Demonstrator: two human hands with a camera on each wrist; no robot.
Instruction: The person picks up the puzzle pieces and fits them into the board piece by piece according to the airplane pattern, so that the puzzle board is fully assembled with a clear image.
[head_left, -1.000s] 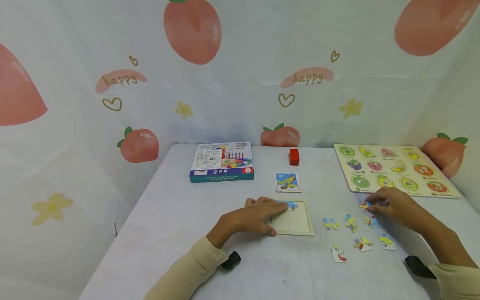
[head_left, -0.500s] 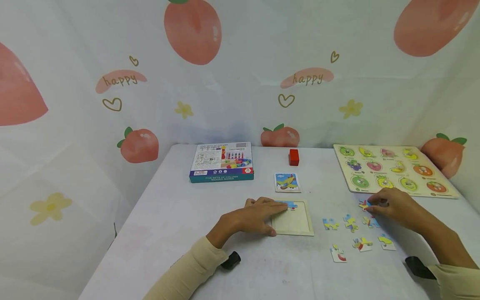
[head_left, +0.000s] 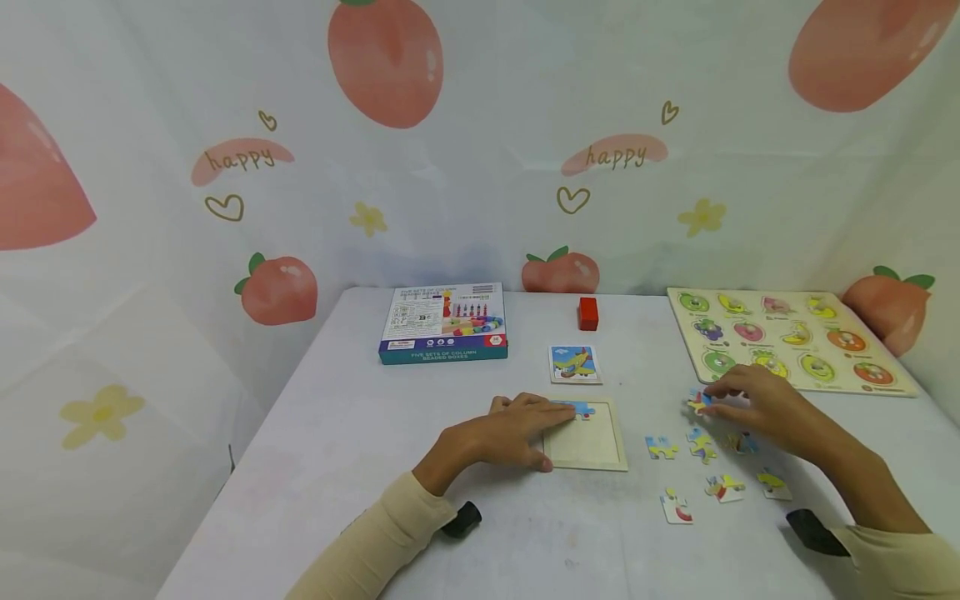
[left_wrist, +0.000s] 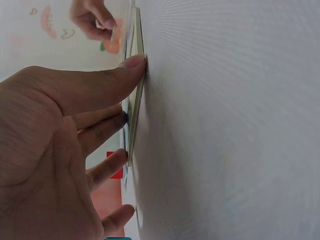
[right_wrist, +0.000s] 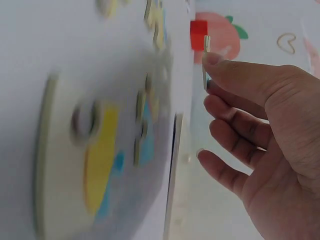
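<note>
In the head view my right hand (head_left: 765, 408) pinches a blue, yellow and red jigsaw piece (head_left: 698, 401) between thumb and index finger. The right wrist view shows this piece (right_wrist: 206, 45) edge-on, raised off the table. My left hand (head_left: 517, 433) rests on the left side of a square wooden puzzle tray (head_left: 617, 442), fingers stretched over it and thumb at its near edge. One blue jigsaw piece (head_left: 583, 409) lies in the tray's top part, partly under the fingertips. Several loose jigsaw pieces (head_left: 725, 488) lie on the table below my right hand.
A small airplane picture card (head_left: 574, 365) lies behind the tray. Further back are a red block (head_left: 588, 314) and a flat toy box (head_left: 444, 325). A fruit peg board (head_left: 892, 388) lies at the back right, just beyond my right hand.
My right hand has lifted the jigsaw piece from the far right of the loose pieces and moved it left. The left hand and the tray have stayed in place.
</note>
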